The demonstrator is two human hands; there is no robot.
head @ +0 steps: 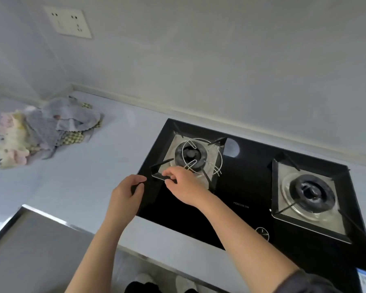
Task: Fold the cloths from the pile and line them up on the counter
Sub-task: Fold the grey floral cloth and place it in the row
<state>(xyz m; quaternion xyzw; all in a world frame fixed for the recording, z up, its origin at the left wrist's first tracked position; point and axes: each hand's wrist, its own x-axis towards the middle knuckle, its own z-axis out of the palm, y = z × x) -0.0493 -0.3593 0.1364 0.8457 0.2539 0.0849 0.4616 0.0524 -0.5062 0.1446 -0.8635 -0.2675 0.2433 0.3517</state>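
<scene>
- A loose pile of crumpled cloths is seen on the pale grey counter, pushed into the far left corner where two walls meet; none of it is folded.
- Within the pile, a grey checked cloth lies on top, a green-and-white gingham one shows beneath it, and a pastel flowered one is bunched at the left end.
- The left hand is held over the left edge of the black glass gas hob, well apart from the pile. Its fingers are curled towards the thumb, with a dark gap between them; whether anything is gripped cannot be told.
- The right hand is placed at the near left corner of the left burner's black pan support. Forefinger and thumb are bent either side of a thin black bar (contact looks likely), but a true pinch cannot be confirmed.
- A thin silver wire ring is seen resting over the left burner.
- A second burner sits to the right in its steel tray, and a round control knob is set near the hob's front edge.
- A white wall socket plate is fixed high on the back wall, above the pile.
- A dull steel surface fills the lower left.
</scene>
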